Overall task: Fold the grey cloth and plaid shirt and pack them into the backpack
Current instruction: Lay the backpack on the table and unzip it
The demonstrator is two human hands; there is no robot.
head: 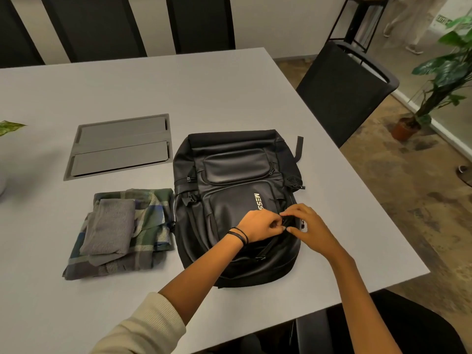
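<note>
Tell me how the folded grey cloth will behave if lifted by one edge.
Probably floppy: the grey cloth looks like soft knit with rounded folds, so it would likely droop and unfold. Likely light, being a thin bundle. Pushed, it would probably bunch on the plaid shirt beneath rather than slide.

A broad matte-grey rectangular table fills the middle of the room. Set flush into its top at 10 o'clock is a recessed grey rectangular hatch with two long flaps, both lying flat. A black mesh-backed chair stands just beside the table's far corner at 2 o'clock. Beyond it, at 3 o'clock, a leafy green plant rises from a small terracotta pot on the mottled brown floor. Dark vertical wall panels line the pale wall from 11 to 12 o'clock. A single variegated green leaf juts in at 9 o'clock.
</note>
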